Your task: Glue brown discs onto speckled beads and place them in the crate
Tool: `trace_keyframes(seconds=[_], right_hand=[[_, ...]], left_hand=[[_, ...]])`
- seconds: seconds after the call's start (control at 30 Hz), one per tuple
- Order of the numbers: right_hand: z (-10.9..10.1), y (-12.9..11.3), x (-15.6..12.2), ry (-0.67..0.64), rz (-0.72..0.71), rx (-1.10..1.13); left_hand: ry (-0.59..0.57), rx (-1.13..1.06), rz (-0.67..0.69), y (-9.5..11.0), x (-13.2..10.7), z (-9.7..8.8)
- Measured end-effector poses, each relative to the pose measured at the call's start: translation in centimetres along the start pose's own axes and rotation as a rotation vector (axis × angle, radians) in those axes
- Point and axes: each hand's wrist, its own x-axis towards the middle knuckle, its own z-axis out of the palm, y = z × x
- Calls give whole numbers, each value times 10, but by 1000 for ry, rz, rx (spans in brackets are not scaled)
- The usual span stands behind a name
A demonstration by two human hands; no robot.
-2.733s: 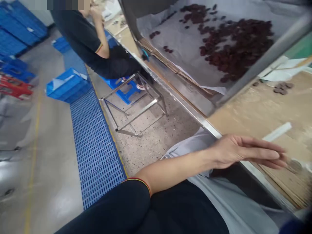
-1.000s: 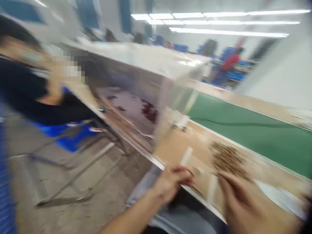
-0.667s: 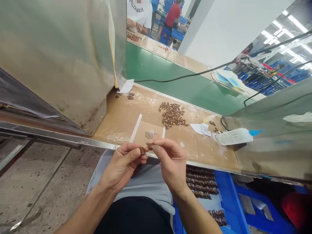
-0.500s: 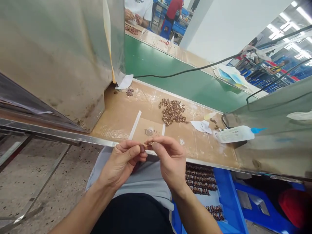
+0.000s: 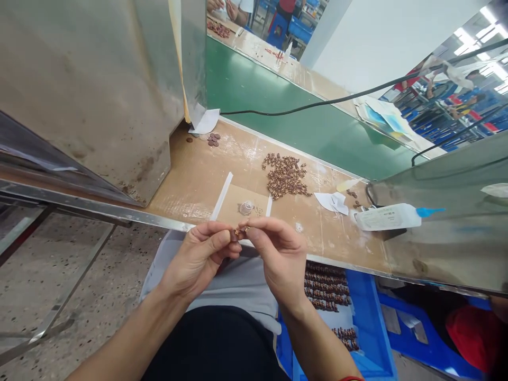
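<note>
My left hand (image 5: 200, 254) and my right hand (image 5: 280, 256) meet just over the front edge of the workbench, fingertips almost touching. Pinched between them is a small brown-and-gold piece (image 5: 237, 233), largely covered by the fingers, so its exact kind cannot be made out. Both hands are closed on it, thumb against forefinger. Just beyond them a small clear cup (image 5: 246, 207) stands on a cardboard patch with tiny bits beside it. Farther back lies a heap of similar small brown-and-gold pieces (image 5: 286, 176).
Brown discs (image 5: 213, 139) lie at the back left. To the right are white paper scraps (image 5: 332, 202) and a white bottle with a blue nozzle (image 5: 389, 217). A blue crate (image 5: 375, 323) with rows of pieces sits below. Metal panels (image 5: 95, 95) flank the bench; a green conveyor belt (image 5: 278, 90) runs behind.
The camera view has shifted slightly. My fingertips have come closer together around the small piece, and a little more of its brown-and-gold surface shows. The objects on the bench have not moved.
</note>
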Motion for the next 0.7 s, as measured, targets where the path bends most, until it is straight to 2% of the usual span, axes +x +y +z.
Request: trace_keyframes(seconds=[0.3, 0.57, 0.7], right_hand=[[-1, 1, -2, -1, -50, -73], [-7, 7, -7, -22, -238, -155], [-11, 7, -7, -32, -266, -189]], left_hand=[[-7, -4, 0, 1, -2, -1], [20, 11, -31, 2, -8, 5], [40, 31, -48, 3, -11, 8]])
